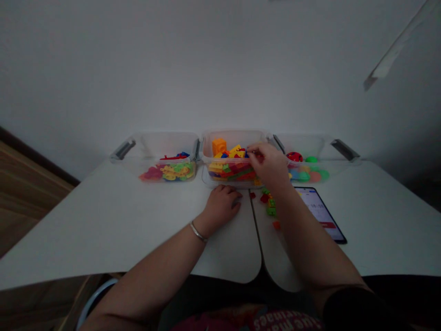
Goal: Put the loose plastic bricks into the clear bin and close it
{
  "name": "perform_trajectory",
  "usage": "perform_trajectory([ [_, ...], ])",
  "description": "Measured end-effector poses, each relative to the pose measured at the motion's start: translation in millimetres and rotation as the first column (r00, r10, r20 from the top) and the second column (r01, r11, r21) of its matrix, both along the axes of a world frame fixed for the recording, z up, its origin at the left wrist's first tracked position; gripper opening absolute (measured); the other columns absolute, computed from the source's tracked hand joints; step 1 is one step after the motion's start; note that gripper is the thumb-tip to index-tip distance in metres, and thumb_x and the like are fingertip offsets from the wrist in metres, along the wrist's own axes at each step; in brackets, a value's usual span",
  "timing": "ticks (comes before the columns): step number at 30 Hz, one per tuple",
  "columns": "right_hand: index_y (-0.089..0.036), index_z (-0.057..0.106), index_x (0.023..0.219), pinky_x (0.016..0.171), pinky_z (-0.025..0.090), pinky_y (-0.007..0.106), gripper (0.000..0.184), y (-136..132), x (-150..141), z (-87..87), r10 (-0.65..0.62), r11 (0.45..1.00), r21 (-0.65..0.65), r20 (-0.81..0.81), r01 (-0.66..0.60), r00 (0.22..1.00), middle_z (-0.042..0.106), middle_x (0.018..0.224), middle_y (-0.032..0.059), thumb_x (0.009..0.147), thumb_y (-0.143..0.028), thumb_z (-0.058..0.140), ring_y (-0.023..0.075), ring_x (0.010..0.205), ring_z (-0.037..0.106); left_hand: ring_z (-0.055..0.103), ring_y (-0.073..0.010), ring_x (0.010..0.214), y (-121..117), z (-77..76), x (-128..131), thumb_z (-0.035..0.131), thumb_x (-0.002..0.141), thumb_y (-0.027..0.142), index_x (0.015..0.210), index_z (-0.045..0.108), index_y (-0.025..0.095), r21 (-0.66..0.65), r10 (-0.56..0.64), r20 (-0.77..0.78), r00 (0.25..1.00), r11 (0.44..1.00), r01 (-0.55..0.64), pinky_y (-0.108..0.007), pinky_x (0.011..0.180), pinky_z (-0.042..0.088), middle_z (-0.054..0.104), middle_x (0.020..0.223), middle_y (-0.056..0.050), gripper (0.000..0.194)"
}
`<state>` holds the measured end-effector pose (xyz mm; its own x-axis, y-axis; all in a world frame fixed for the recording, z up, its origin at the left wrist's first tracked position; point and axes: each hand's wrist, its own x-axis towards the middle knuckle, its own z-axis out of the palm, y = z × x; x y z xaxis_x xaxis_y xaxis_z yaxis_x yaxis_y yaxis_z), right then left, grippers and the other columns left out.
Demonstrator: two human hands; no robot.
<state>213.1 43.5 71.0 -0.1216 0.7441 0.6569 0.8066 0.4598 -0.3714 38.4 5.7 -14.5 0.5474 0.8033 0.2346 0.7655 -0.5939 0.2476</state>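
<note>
Left forearm point(151, 280) down, left hand point(220, 207) loose, empty on the white desk point(113, 220). Right hand point(267, 163) pinching at plastic bricks point(230, 169), hold unclear (light, stiff: take by edges).

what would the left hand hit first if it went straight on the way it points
Probably the front wall of the middle clear bin, just ahead of the left hand, though depth is hard to judge. The red brick on the table lies close by, slightly right of that line.

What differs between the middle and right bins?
The middle bin holds plastic bricks; the right bin holds round balls. The middle bin is fuller than the right bin. The right hand is at the middle bin, not in the right bin. Both are clear plastic.
</note>
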Motion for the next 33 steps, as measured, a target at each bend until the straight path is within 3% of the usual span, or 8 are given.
perform_trajectory([
  [2, -0.015, 0.068, 0.097, 0.087, 0.044, 0.034, 0.026, -0.1, -1.3, -0.9, 0.004, 0.999, -0.046, 0.109, 0.001, 0.994, 0.072, 0.102, 0.0112, 0.090, -0.023, 0.044, 0.0230, 0.094, 0.064, 0.057, -0.0262, 0.104, 0.4, 0.3, 0.4, 0.061, 0.085, 0.027, 0.111, 0.071, 0.020, 0.002, -0.006, 0.008, 1.000, 1.000, 0.006, -0.043, 0.096, 0.047, 0.068, 0.112, -0.009, 0.028],
  [6, -0.015, 0.069, 0.101, 0.090, 0.041, 0.035, 0.030, -2.6, 4.6, 3.1, 0.140, 0.985, -0.132, 0.275, -0.107, 0.951, 0.072, 0.104, 0.0109, 0.092, -0.025, 0.041, 0.0249, 0.098, 0.062, 0.057, -0.0266, 0.104, 1.5, -0.3, 1.6, 0.061, 0.085, 0.027, 0.110, 0.071, 0.019, -0.020, -0.006, -0.001, 1.000, 1.000, 0.006, -0.043, 0.097, 0.047, 0.068, 0.112, -0.009, 0.028],
  [13, -0.011, 0.060, 0.118, 0.092, 0.045, 0.036, 0.036, -3.0, 17.4, 6.3, 0.199, 0.967, -0.193, 0.179, -0.164, 0.964, 0.068, 0.117, 0.0148, 0.087, -0.017, 0.043, 0.0247, 0.107, 0.061, 0.056, -0.0273, 0.106, 1.7, -2.9, 2.5, 0.062, 0.084, 0.026, 0.111, 0.071, 0.020, -0.020, -0.004, -0.002, 1.000, 1.000, 0.004, -0.043, 0.098, 0.047, 0.067, 0.112, -0.009, 0.029],
  [19, -0.014, 0.063, 0.109, 0.094, 0.043, 0.037, 0.029, -9.4, 20.5, 11.9, 0.245, 0.968, -0.106, 0.214, -0.227, 0.946, 0.068, 0.111, 0.0130, 0.087, -0.017, 0.044, 0.0241, 0.106, 0.060, 0.056, -0.0268, 0.107, 2.3, -3.3, 3.5, 0.061, 0.085, 0.027, 0.112, 0.071, 0.019, -0.017, -0.009, -0.014, 1.000, 1.000, 0.009, -0.043, 0.098, 0.047, 0.067, 0.113, -0.010, 0.030],
  [22, -0.017, 0.065, 0.095, 0.087, 0.043, 0.034, 0.023, -23.4, 18.0, 22.5, 0.187, 0.981, -0.098, 0.290, -0.165, 0.938, 0.069, 0.099, 0.0092, 0.086, -0.016, 0.044, 0.0225, 0.096, 0.060, 0.056, -0.0265, 0.107, 2.7, -4.5, 3.6, 0.061, 0.085, 0.027, 0.112, 0.071, 0.019, -0.012, -0.013, -0.014, 1.000, 1.000, 0.013, -0.043, 0.098, 0.046, 0.067, 0.114, -0.010, 0.029],
  [25, -0.020, 0.068, 0.092, 0.074, 0.044, 0.032, 0.022, -37.4, 13.0, 28.7, 0.131, 0.972, -0.231, 0.419, -0.034, 0.899, 0.071, 0.095, 0.0063, 0.087, -0.021, 0.046, 0.0211, 0.085, 0.062, 0.056, -0.0268, 0.107, 2.9, -5.3, 2.7, 0.061, 0.085, 0.027, 0.111, 0.071, 0.020, -0.015, -0.006, -0.006, 1.000, 1.000, 0.006, -0.043, 0.098, 0.047, 0.067, 0.114, -0.010, 0.029],
  [30, -0.021, 0.073, 0.091, 0.068, 0.046, 0.032, 0.020, -37.3, 2.9, 8.4, 0.128, 0.826, -0.494, 0.633, 0.271, 0.763, 0.075, 0.091, 0.0091, 0.086, -0.019, 0.054, 0.0252, 0.085, 0.070, 0.057, -0.0267, 0.105, 2.8, -4.3, 1.0, 0.061, 0.085, 0.027, 0.112, 0.070, 0.019, -0.014, -0.024, -0.007, 1.000, 1.000, 0.024, -0.043, 0.097, 0.047, 0.067, 0.113, -0.010, 0.030],
  [33, -0.016, 0.075, 0.095, 0.069, 0.051, 0.035, 0.020, -29.7, -3.4, -7.8, 0.164, 0.783, -0.527, 0.687, 0.331, 0.708, 0.075, 0.093, 0.0152, 0.083, -0.017, 0.058, 0.0293, 0.090, 0.071, 0.057, -0.0269, 0.105, 2.8, -3.7, 1.0, 0.060, 0.085, 0.027, 0.112, 0.070, 0.018, -0.014, -0.022, -0.008, 1.000, 1.000, 0.022, -0.042, 0.097, 0.047, 0.067, 0.113, -0.010, 0.030],
])
